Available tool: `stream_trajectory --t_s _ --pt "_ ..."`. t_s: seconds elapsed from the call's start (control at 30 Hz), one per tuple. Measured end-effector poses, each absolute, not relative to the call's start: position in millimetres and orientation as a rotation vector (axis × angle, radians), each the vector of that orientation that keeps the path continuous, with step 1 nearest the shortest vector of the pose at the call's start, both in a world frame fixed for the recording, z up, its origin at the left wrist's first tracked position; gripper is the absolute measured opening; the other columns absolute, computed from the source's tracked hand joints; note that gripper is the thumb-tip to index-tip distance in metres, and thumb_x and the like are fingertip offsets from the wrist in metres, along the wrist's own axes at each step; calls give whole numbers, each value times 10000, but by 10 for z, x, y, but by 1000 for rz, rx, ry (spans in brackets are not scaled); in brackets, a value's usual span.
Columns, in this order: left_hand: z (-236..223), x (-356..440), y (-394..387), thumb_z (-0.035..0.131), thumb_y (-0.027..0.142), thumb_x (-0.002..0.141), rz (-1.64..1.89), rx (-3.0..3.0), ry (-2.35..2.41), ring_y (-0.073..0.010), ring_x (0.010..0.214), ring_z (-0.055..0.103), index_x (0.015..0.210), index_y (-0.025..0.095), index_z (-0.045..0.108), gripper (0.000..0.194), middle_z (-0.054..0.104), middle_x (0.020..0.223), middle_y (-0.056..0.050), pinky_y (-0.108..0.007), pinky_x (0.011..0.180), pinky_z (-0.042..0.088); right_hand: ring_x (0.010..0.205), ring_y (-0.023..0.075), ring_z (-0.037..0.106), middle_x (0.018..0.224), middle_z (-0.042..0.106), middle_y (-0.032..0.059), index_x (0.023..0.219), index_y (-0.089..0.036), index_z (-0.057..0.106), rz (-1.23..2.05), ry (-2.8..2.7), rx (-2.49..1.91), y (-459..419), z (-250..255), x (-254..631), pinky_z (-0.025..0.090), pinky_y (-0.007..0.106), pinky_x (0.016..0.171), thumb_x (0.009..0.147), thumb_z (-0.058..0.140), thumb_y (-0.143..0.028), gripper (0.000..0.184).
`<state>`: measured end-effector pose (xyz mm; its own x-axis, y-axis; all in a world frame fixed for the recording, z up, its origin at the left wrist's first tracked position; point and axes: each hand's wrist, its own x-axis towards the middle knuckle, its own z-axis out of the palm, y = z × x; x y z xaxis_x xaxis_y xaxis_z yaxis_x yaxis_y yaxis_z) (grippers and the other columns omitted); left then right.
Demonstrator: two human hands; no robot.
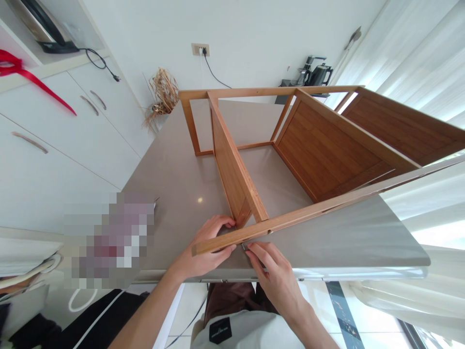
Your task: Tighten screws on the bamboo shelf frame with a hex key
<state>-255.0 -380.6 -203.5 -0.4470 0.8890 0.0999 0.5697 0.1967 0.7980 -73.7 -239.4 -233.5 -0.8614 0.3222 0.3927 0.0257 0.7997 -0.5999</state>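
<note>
Two hands work at one wooden frame (pixel 269 91) standing on a grey stone countertop (pixel 174 194). The frame has three panels: one narrow panel (pixel 228 165) seen nearly edge-on, and two broader ones (pixel 327 150) (pixel 403 126) to its right. One long rail (pixel 301 217) runs across the near side, its free end jutting past the left hand and its far end leaving the view at the right.

The left hand (pixel 207 245) wraps closely around that rail near its end, just beside the foot of the narrow panel. The right hand (pixel 272 276) sits just below the rail, its fingertips (pixel 250 247) beside one small metal bit (pixel 244 246). Whether those fingers grip the bit, I cannot tell; they stand in a narrow pinch.

Beyond the counter are three long handles (pixel 89 105) on white cabinets (pixel 72 155), one red ribbon (pixel 25 77), and one bunch of dried stalks (pixel 163 94). One wall socket (pixel 200 49) holds one plug. Two dark appliances (pixel 314 72) stand in the distance, beyond the frame. One pixelated patch (pixel 109 237) hides part of the left side, and pale curtains (pixel 410 53) fill the right.
</note>
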Motion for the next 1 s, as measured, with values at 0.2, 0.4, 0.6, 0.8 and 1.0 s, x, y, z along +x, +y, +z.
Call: stream_trajectory --t_s 0.2,0.4,0.6,0.8,1.0 --pt "-2053 -2556 -3807 642 261 906 1127 1372 2106 -245 1196 594 1271 235 541 379 650 1253 -71 -435 1086 470 827 176 658 954 702 39 1139 -260 616 760 -2529 -201 -2341 -2326 -744 543 333 772 1003 557 -174 171" --pt "-2047 -2541 -3812 653 268 887 1108 1397 2167 -252 1207 599 1260 243 546 389 648 1281 -64 -416 1057 499 824 183 628 942 667 53 1002 -237 670 654 -2523 -269 -2243 -2296 -744 536 338 743 983 619 -258 58" --pt "-2036 -2523 -3811 645 302 882 1131 1405 2194 -257 1179 615 1241 253 554 373 661 1255 -55 -396 1011 522 913 212 609 1005 623 80 991 -226 710 621 -2565 -330 -2209 -2291 -747 533 370 789 978 629 -299 109" --pt "-2030 -2532 -3808 643 285 881 1109 1411 2199 -257 1179 612 1238 256 549 370 662 1237 -55 -400 1013 519 934 219 589 1015 604 79 1129 -252 714 656 -2602 -277 -2242 -2288 -742 519 387 799 985 600 -221 186" --pt "-2045 -2538 -3811 652 260 872 1129 1413 2195 -246 1141 623 1212 256 554 354 676 1178 -43 -384 987 531 960 225 554 1056 580 82 1078 -267 719 690 -2636 -284 -2268 -2274 -761 513 386 816 985 552 -136 231"
